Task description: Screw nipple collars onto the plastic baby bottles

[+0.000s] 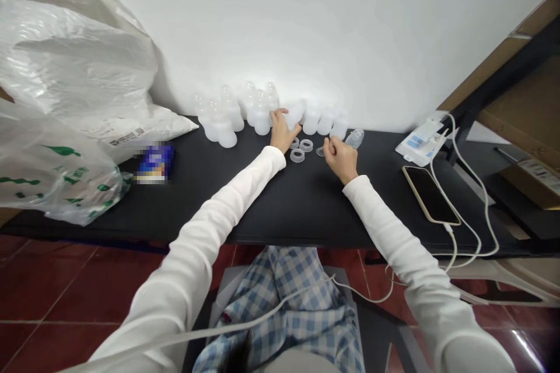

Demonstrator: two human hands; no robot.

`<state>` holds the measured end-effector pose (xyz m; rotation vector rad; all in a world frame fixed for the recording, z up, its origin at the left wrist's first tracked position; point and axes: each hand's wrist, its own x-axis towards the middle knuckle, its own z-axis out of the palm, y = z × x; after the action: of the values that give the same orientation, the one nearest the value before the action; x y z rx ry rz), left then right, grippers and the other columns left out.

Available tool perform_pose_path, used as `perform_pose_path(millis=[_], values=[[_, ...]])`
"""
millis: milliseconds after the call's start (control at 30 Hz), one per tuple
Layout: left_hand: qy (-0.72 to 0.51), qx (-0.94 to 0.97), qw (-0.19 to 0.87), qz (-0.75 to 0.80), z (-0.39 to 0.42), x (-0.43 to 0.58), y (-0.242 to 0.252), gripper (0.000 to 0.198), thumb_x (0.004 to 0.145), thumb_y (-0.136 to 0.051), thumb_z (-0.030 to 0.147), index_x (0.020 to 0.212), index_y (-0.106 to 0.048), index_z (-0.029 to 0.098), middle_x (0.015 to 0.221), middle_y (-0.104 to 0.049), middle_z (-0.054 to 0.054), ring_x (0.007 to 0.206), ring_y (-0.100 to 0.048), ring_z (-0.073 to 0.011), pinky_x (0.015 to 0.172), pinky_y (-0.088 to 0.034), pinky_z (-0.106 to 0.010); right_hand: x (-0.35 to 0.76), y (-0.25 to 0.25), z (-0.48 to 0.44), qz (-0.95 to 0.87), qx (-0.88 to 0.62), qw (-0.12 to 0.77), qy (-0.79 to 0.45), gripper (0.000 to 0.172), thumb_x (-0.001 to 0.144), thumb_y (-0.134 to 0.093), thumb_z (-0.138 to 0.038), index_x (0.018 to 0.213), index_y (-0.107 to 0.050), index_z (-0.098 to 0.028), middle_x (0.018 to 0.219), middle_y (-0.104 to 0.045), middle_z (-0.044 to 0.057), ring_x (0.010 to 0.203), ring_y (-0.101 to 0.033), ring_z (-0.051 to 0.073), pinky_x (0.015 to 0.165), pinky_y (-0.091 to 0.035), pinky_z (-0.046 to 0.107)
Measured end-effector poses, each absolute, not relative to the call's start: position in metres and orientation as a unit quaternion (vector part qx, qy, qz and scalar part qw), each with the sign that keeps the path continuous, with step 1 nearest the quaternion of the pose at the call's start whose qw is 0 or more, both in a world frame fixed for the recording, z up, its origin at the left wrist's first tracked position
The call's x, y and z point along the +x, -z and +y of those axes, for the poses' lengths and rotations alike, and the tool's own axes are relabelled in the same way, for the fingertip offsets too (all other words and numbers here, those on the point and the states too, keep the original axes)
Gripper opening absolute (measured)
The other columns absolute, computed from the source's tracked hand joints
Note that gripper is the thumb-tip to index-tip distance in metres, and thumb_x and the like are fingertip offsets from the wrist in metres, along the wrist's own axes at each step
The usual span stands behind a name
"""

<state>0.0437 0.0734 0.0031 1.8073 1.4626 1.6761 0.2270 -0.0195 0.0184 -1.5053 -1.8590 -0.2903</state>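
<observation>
My left hand [284, 130] has its thumb and fingers around a white translucent bottle [294, 115] in the row by the wall. Several clear rings [297, 155] lie on the black table just right of that hand. My right hand [341, 158] is closed in front of the white bottles [339, 128]; what its fingers hold, if anything, is too small to tell. A clear flat disc [321, 151] lies beside its fingertips. Farther right sits a clear cap [354, 139]. Bottles with clear domed tops [261, 111] stand upright to the left.
White plastic bags [74, 70] fill the left side, with a blue packet [155, 163] beside them. A phone [431, 195] with a white cable and a white-blue package [420, 143] lie at right. The black table's front edge [297, 239] is near my lap.
</observation>
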Motion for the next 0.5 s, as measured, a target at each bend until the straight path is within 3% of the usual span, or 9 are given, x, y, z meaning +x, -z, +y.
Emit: perform_pose_path(millis=[167,300,400,500], values=[[-0.596,0.664,0.064,0.447,0.037,0.019,0.005,0.041,0.08,-0.072,0.022,0.109,-0.044,0.02,0.114,-0.049,-0.011,0.117,-0.054,-0.0258,0.112,-0.044,-0.047,0.227,-0.018,-0.019,-0.683,-0.58,0.442,0.051,0.037,0.104,-0.033,-0.05,0.085,-0.049,-0.022,0.069,-0.053,0.001,0.062,-0.054,0.016,0.063,-0.038,0.029],[-0.59,0.721,0.006,0.364,0.015,-0.004,0.01,0.042,0.077,-0.076,0.031,0.107,-0.047,0.022,0.107,-0.051,-0.009,0.112,-0.057,-0.0269,0.105,-0.049,-0.05,0.228,-0.017,-0.017,-0.666,-0.531,0.525,-0.006,0.045,0.104,-0.023,-0.054,0.113,-0.052,-0.02,0.087,-0.06,0.007,0.074,-0.059,0.02,0.072,-0.048,0.035],[-0.527,0.795,0.0,0.3,0.008,-0.015,0.014,0.044,0.073,-0.081,0.039,0.103,-0.052,0.025,0.103,-0.053,-0.007,0.106,-0.059,-0.0259,0.099,-0.054,-0.05,0.224,-0.015,-0.016,-0.643,-0.513,0.559,-0.107,0.054,0.103,-0.017,-0.06,0.128,-0.047,-0.023,0.089,-0.06,0.005,0.063,-0.055,0.017,0.062,-0.046,0.034],[-0.468,0.852,0.014,0.235,0.005,-0.017,0.015,0.036,0.075,-0.08,0.043,0.097,-0.058,0.027,0.103,-0.056,-0.006,0.105,-0.062,-0.0238,0.095,-0.058,-0.046,0.219,-0.014,-0.016,-0.608,-0.503,0.552,-0.268,0.067,0.099,-0.01,-0.072,0.12,-0.054,-0.025,0.069,-0.051,-0.001,0.045,-0.041,0.013,0.047,-0.034,0.029]])
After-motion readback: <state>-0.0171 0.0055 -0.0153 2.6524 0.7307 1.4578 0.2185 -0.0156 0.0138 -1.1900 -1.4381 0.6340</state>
